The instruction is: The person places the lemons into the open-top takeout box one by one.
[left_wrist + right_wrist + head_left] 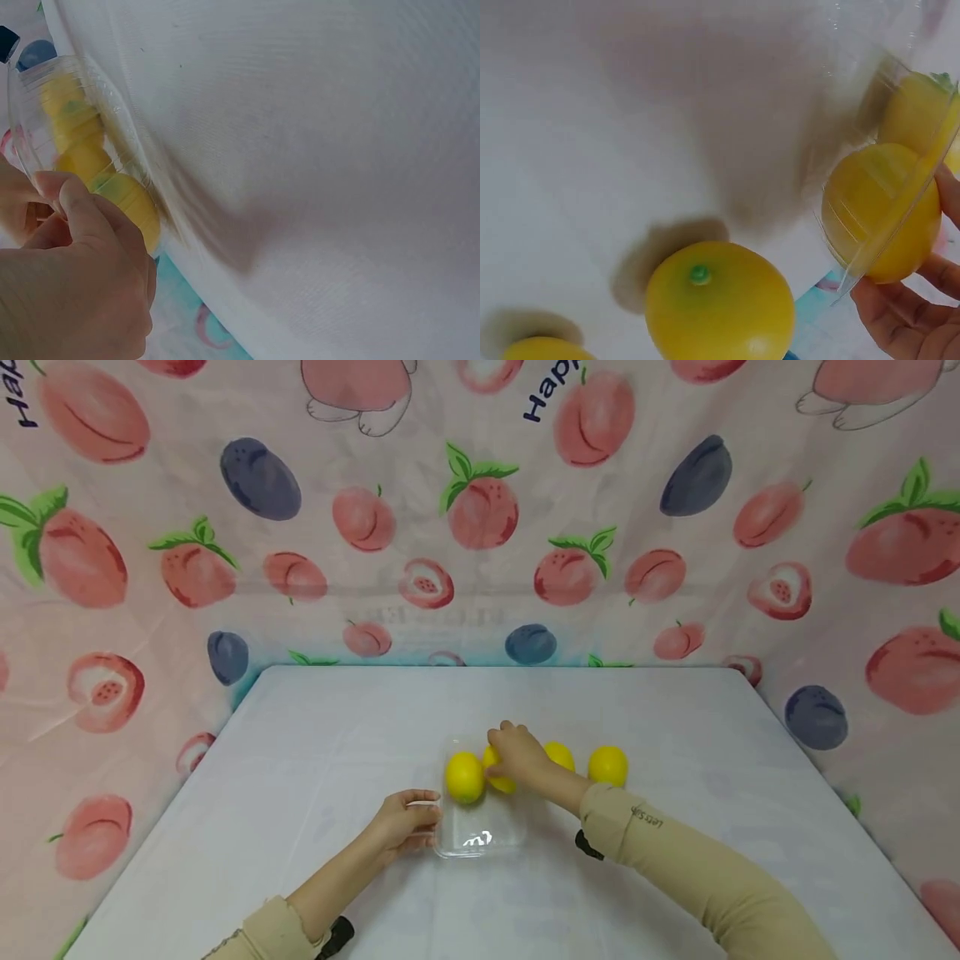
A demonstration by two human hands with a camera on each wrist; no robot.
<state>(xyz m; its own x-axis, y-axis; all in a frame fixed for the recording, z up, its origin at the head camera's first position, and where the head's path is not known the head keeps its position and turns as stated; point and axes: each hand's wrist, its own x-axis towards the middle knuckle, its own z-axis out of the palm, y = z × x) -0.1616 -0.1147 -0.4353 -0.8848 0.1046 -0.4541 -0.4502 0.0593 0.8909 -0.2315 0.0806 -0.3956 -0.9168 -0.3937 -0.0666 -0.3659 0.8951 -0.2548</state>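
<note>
A clear plastic box point(480, 847) lies on the table, and my left hand point(405, 822) grips its left rim between thumb and fingers. One yellow lemon point(464, 777) sits inside at the box's far left. Just right of it, my right hand point(519, 753) holds a second lemon point(881, 214) within the box, at the far right. The right wrist view shows the fingers point(904, 319) round this lemon, seen partly through the clear wall. Two more lemons, a nearer one point(559, 756) and a farther one point(608, 766), rest on the table right of the box.
A white cloth covers the table point(337, 718). Behind it and along both sides hangs a pink fabric point(420, 527) printed with peaches and plums. Dark wrist straps show at both sleeves.
</note>
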